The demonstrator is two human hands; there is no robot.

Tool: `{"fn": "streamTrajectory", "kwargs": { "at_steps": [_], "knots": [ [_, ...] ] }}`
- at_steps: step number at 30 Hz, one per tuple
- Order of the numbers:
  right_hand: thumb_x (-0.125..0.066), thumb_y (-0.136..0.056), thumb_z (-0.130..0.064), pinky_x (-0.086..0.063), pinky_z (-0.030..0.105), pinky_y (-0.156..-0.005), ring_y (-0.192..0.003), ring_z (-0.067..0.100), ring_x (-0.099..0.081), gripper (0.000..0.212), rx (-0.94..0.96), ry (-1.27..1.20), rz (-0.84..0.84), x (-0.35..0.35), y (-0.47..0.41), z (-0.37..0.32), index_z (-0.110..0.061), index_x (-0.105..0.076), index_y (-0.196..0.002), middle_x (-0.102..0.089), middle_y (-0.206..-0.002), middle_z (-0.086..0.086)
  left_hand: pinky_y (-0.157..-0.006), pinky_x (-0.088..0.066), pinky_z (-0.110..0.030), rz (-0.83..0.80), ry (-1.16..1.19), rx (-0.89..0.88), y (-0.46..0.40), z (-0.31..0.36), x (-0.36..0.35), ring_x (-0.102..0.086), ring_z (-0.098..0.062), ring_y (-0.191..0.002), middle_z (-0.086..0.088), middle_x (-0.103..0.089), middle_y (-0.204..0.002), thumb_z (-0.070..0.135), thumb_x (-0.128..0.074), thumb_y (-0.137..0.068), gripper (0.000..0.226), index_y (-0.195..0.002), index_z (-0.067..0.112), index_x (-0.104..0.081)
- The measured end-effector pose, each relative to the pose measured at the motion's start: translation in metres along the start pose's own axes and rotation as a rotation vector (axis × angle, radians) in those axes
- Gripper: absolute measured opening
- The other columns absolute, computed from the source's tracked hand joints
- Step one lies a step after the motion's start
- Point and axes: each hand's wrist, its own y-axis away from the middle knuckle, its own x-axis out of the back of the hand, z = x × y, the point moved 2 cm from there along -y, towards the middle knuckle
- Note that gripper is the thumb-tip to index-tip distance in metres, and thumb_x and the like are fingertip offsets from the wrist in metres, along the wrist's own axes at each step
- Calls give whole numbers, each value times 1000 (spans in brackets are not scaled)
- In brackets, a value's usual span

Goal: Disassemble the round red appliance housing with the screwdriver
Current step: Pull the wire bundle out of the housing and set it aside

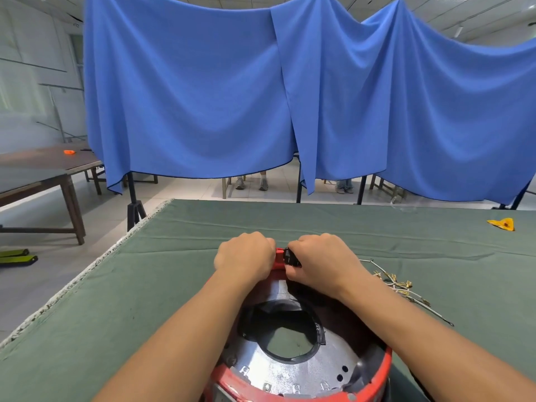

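- The left hand (245, 258) is curled over the far rim of the red housing (377, 372), fingers bent down over the edge and gripping it; the fingertips are hidden on the far side.
- The right hand (319, 261) sits just beside the left hand, to its right, fingers curled round a small black part (291, 256) that sits on the red rim between the two hands.
- A short stretch of red rim shows in the gap between the hands, touching the black part.
- The red housing lies on the table (116, 285) directly beneath and on the near side of both hands, open side up, with both forearms stretching over it.
- Inside the housing, nearer than the hands, a silver metal liner (290, 369) shows, with a large round opening ringed by a black gasket (317, 332); the green cloth is visible through the hole.
- Small holes and metal tabs run along the liner's near edge.
- To the right of the right hand, near the wrist, a bundle of loose wires (400, 285) with brass-coloured terminals lies on the cloth, apart from the housing.
- Well to the right of and beyond the right hand, a yellow scrap (503, 223) lies near the table's far edge.
- Beyond both hands, a blue curtain (203, 97) hangs across stands past the table.
- Far to the left of the left hand stands a brown side table (58, 163) with a small orange object (69, 152) on it.
- No screwdriver can be made out in either hand.
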Motion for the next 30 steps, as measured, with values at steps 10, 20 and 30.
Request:
{"fn": "streamTrajectory", "kwargs": {
  "at_steps": [10,20,30],
  "knots": [
    [-45,-95,-40,-41,35,-74,-100,32,-60,33,-48,5,-4,4,3,-1,-12,-58,-107,-63,-110,6,-70,-35,-36,4,-18,-43,3,1,4,-56,-33,-104,-9,-57,-113,9,-42,-90,25,-110,16,-54],
    [-41,-95,-45,-35,34,-64,-92,27,-61,33,-144,-46,176,7,8,4,-16,-57,-100,-66,-97,1,-72,-35,-36,-7,5,-25,2,1,3,-55,-34,-105,-10,-57,-115,12,-41,-91,27,-113,18,-55],
    [-52,-90,-38,-44,36,-68,-82,30,-64,21,-532,-606,384,9,14,23,-22,-51,-105,-71,-81,1,-69,-35,-34,129,154,19,2,1,0,-59,-38,-91,-15,-62,-102,17,-35,-95,25,-90,11,-59]
  ]
}}
